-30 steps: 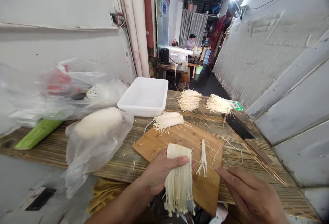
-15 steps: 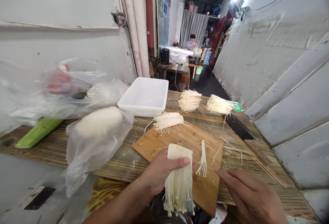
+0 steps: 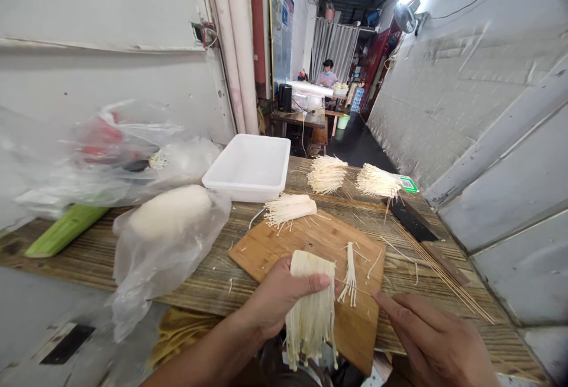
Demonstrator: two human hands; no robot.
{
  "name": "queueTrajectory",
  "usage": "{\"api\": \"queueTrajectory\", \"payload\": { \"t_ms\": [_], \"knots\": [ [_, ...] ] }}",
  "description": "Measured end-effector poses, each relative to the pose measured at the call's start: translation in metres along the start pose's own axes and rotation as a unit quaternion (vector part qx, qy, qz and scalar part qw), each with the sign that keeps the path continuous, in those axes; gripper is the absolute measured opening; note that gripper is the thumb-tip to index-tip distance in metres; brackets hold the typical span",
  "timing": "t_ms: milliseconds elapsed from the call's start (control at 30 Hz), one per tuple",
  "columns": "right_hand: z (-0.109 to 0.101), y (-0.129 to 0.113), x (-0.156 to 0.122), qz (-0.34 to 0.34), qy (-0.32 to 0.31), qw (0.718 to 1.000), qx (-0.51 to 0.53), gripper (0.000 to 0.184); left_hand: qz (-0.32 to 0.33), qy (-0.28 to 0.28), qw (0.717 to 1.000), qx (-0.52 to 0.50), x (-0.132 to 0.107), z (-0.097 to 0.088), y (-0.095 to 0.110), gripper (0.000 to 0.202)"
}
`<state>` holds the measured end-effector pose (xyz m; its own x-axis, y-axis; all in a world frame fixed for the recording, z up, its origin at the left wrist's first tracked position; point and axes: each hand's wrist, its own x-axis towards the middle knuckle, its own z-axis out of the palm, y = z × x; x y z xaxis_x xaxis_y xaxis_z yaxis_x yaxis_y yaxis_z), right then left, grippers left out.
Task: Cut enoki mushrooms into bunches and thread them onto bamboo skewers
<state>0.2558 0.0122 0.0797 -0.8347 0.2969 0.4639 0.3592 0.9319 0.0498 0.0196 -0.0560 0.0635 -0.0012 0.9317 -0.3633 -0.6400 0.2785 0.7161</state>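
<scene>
My left hand (image 3: 275, 301) is closed round a flat bundle of enoki mushrooms (image 3: 310, 307), pressing it on the near end of a wooden cutting board (image 3: 284, 242); the caps hang over the table edge. My right hand (image 3: 437, 342) pinches a thin bamboo skewer (image 3: 352, 286) whose tip points left at the bundle. A small strand of enoki (image 3: 350, 271) lies on the board beside it. Another bundle (image 3: 288, 207) lies at the board's far edge.
A white plastic tray (image 3: 248, 168) stands behind the board. Two more enoki bundles (image 3: 326, 174) (image 3: 377, 181) lie beyond it. Bamboo skewers (image 3: 444, 271) and a cleaver (image 3: 410, 218) lie at the right. Plastic bags (image 3: 164, 227) fill the left. A person sits far down the alley.
The enoki bundle in my left hand has slid slightly away from me along the board. My right hand with the skewer has barely moved.
</scene>
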Motion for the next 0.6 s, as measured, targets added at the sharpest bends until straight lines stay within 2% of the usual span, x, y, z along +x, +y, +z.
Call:
{"api": "queueTrajectory", "payload": {
  "t_ms": [167,333,500,600],
  "knots": [
    [0.0004,-0.0009,-0.0009,0.03,0.005,0.999,0.025,0.036,0.003,-0.006,1.0,-0.003,0.0011,0.0016,-0.0005,0.028],
    [-0.0001,0.0027,0.001,0.02,0.006,0.999,0.05,0.035,0.007,-0.01,1.0,-0.013,0.001,0.0046,-0.002,0.03],
    [0.0003,0.0034,0.0064,0.004,0.032,0.996,0.082,0.032,0.017,0.003,1.0,0.003,0.0016,0.0067,-0.0038,0.031],
    [0.0012,-0.0003,0.0086,0.018,0.047,0.995,0.087,0.032,0.021,0.008,1.0,0.011,0.0017,0.0067,-0.0048,0.031]
  ]
}}
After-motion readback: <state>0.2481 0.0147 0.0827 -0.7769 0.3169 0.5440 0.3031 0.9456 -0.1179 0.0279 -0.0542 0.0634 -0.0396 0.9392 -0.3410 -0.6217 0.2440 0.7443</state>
